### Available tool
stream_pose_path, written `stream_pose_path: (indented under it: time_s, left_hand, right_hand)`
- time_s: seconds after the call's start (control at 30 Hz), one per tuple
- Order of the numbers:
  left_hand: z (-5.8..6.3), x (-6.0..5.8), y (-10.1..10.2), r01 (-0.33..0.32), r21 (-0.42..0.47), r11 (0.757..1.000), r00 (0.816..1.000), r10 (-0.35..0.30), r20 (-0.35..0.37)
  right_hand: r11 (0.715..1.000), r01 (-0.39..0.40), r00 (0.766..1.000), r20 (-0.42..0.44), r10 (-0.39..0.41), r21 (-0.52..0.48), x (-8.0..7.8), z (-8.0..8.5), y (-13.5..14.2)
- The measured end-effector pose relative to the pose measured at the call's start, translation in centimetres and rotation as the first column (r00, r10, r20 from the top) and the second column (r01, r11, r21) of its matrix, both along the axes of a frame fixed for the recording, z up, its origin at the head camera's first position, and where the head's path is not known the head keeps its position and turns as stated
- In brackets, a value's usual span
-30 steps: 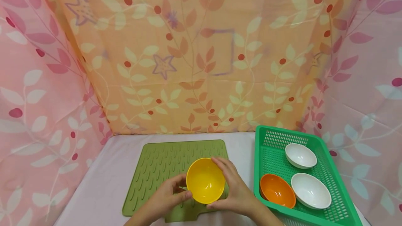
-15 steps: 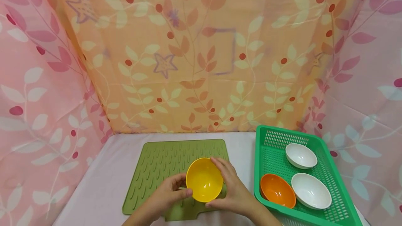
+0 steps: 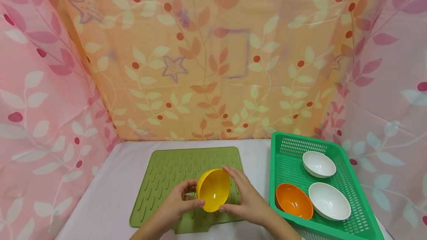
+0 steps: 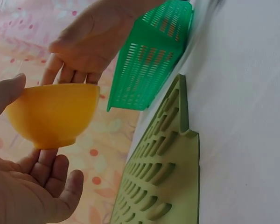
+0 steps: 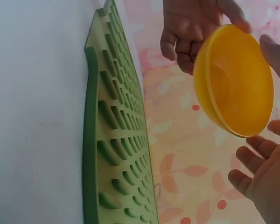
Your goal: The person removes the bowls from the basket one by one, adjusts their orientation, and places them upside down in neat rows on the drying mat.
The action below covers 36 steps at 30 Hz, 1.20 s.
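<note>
A yellow bowl [image 3: 213, 191] is held up over the green drying mat [image 3: 166, 173], its mouth turned toward the right hand. My left hand [image 3: 180, 199] grips it with the thumb at the rim and fingers beneath the base, as the left wrist view shows. My right hand [image 3: 245, 199] stays spread at the bowl's right side. Its fingertips [image 5: 276, 126] are at the rim; whether they touch is hard to tell. In the left wrist view its thumb [image 4: 60, 45] stands apart from the rim.
On the right is a green basket [image 3: 272, 173] holding an orange bowl [image 3: 294, 201] and two white bowls, one near [image 3: 329, 201] and one farther back [image 3: 319, 164]. A white cloth [image 3: 100, 192] covers the table. Patterned curtains [image 3: 207, 66] enclose the back and sides.
The yellow bowl has turned so its mouth faces more to the right, and its outer left side now shows. My right fingers and thumb look looser around it.
</note>
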<state>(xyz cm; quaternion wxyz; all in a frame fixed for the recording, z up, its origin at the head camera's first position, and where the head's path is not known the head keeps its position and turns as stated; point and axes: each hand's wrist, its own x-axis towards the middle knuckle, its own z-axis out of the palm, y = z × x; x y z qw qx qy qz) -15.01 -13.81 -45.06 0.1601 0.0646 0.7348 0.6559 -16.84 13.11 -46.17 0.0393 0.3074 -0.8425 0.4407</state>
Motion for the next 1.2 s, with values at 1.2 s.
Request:
stream_pose_path:
  time_s: [1.2]
  left_hand:
    - [0.5, 0.7, -1.0, -0.17, -0.4, 0.901, 0.679, -0.187, -0.71]
  right_hand:
    - [0.981, -0.098, 0.893, 0.42, 0.162, -0.168, -0.7, 0.3, 0.5]
